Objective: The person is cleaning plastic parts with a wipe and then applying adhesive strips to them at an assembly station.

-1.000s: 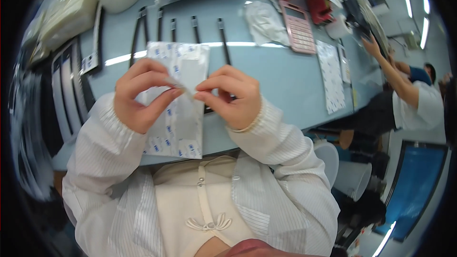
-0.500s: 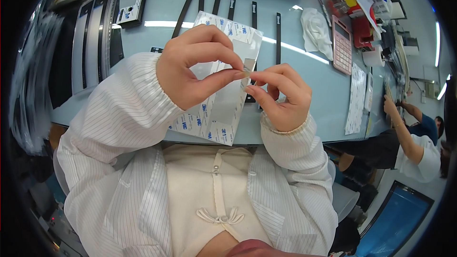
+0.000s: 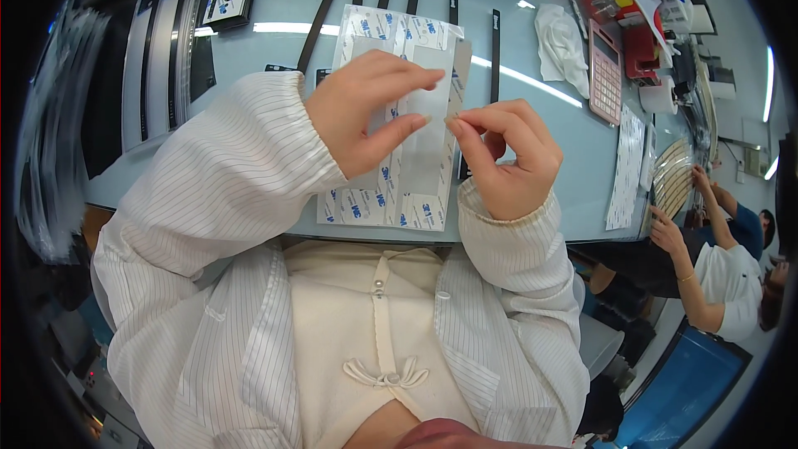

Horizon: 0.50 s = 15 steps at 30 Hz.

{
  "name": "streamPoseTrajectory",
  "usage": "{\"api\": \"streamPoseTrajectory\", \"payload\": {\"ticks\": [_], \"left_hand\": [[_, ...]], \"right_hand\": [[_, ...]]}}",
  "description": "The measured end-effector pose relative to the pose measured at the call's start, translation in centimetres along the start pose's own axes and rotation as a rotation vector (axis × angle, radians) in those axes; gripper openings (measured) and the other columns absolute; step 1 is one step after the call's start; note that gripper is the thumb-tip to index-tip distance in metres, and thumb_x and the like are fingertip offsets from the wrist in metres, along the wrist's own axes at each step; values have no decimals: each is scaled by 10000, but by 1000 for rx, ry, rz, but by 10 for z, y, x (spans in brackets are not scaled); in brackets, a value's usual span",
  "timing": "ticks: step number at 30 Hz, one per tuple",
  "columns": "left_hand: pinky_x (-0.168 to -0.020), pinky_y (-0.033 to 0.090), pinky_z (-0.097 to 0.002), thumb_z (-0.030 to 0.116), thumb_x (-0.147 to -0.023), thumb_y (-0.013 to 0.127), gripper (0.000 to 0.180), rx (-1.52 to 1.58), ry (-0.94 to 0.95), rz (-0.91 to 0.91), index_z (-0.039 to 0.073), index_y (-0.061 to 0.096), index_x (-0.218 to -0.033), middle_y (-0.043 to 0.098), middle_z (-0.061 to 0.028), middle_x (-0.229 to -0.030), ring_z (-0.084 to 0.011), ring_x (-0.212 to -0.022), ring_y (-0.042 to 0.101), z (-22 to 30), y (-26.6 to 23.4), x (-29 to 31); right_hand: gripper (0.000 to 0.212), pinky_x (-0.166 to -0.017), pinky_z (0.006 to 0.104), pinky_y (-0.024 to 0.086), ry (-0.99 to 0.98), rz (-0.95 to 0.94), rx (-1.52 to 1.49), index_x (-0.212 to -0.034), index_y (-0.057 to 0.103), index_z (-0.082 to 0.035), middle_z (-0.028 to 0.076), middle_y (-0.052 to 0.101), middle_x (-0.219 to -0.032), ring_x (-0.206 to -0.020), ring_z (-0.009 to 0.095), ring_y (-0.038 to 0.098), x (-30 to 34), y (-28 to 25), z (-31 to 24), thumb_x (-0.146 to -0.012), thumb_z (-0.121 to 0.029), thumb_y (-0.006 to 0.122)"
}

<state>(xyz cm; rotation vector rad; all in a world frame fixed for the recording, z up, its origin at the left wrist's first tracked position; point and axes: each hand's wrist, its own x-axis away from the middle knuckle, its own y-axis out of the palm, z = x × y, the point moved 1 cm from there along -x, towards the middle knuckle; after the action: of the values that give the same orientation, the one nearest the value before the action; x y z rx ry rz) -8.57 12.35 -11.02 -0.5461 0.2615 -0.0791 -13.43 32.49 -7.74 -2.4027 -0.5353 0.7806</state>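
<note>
A white sheet of adhesive backing (image 3: 357,208) with blue print and plain greyish panels lies on the table in front of me. Over its middle is my left hand (image 3: 366,108), thumb and forefinger spread apart with nothing visible between them. At the sheet's right edge my right hand (image 3: 515,154) has thumb and forefinger pinched together; whatever is between the tips is too small to make out. Beside that edge, just above the right fingertips, a narrow printed strip (image 3: 460,71) shows. Several black strips (image 3: 495,54) lie beyond the sheet, their near ends partly covered by it.
To the right are a pink calculator (image 3: 604,75), a crumpled white cloth (image 3: 559,41) and a white printed strip (image 3: 625,170). On the left lie framed panels (image 3: 158,54) and a stack of clear plastic sleeves (image 3: 58,141). Another person's hands (image 3: 665,229) handle a fanned stack at far right.
My hands have parted: the left fingers have opened, the right pinch has moved slightly right. The sheet now lies straighter. The other person's hands have moved closer to the table.
</note>
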Motion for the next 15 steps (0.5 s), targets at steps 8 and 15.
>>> {"api": "streamPoseTrajectory", "payload": {"ticks": [8,15], "left_hand": [[-1158,307,-442,306,-881,680,528,-277,237,-147,107,543,-1351,495,-135,-1403,-319,-1371,391,-4,23,-1],[-1195,248,-436,363,-892,645,529,-431,230,-209,134,538,-1357,428,-121,-1468,-295,-1414,338,-1,26,2]], "right_hand": [[209,-482,185,371,-169,-3,111,-898,732,-12,56,648,-789,-572,66,523,7,-15,-23,-713,36,817],[257,-537,231,432,-235,2,30,-914,730,3,88,639,-781,-625,138,580,4,-33,-51,-679,39,828]]}}
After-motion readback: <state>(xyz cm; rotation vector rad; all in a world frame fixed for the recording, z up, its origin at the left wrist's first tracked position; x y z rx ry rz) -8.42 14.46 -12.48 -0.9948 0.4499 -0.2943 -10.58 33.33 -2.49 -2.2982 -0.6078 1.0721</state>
